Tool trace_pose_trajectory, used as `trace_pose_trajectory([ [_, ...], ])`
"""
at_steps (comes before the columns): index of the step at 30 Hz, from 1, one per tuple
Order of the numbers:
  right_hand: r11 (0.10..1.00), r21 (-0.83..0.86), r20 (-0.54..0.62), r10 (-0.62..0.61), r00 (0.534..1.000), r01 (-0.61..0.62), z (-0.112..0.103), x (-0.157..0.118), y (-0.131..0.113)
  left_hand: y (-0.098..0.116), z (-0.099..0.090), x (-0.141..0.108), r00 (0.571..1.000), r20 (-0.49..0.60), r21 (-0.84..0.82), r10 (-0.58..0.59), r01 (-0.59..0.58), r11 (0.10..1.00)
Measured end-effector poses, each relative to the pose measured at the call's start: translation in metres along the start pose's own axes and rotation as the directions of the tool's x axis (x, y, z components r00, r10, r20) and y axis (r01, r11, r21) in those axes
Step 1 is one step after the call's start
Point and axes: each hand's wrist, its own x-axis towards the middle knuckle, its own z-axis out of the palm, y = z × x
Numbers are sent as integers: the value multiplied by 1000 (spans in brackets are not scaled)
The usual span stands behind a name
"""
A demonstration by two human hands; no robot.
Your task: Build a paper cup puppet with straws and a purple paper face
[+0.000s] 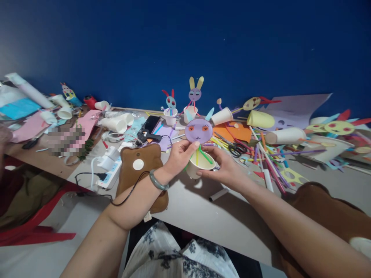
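Above the table's near part I hold a paper cup (197,170) with a round purple paper face (198,131) rising from it. The face has orange eyes, drawn lashes and light-blue ears; green and yellow pipe cleaners (205,155) stand between it and the cup. My left hand (179,156) is closed at the left, its thumb at the top of the stems just below the face. My right hand (223,168) grips the cup's right side, thumb low at the front and fingers behind the rim. Fingers behind the cup are hidden.
Behind stand two cup rabbits, one blue-faced (170,116) and one purple-faced (194,94). Black scissors (237,150), a glue gun (149,136) and a white marker (218,194) lie around. A power strip (110,172) with cords and a brown cushion (140,177) are left.
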Motion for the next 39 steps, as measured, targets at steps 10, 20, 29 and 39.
trace_pose_trajectory([
  [10,987,-151,-103,-64,993,48,1,1,-2,2,-2,3,996,82,-84,-33,39,996],
  [20,962,-249,-87,-138,987,112,5,-2,-1,10,-1,2,995,60,-217,-82,93,972],
  [29,976,-205,-92,-95,991,75,8,-1,-3,12,0,-1,993,46,-258,-110,119,959],
  [39,981,-183,-127,33,991,-57,10,-1,-12,6,2,-1,996,57,-208,-70,80,975],
])
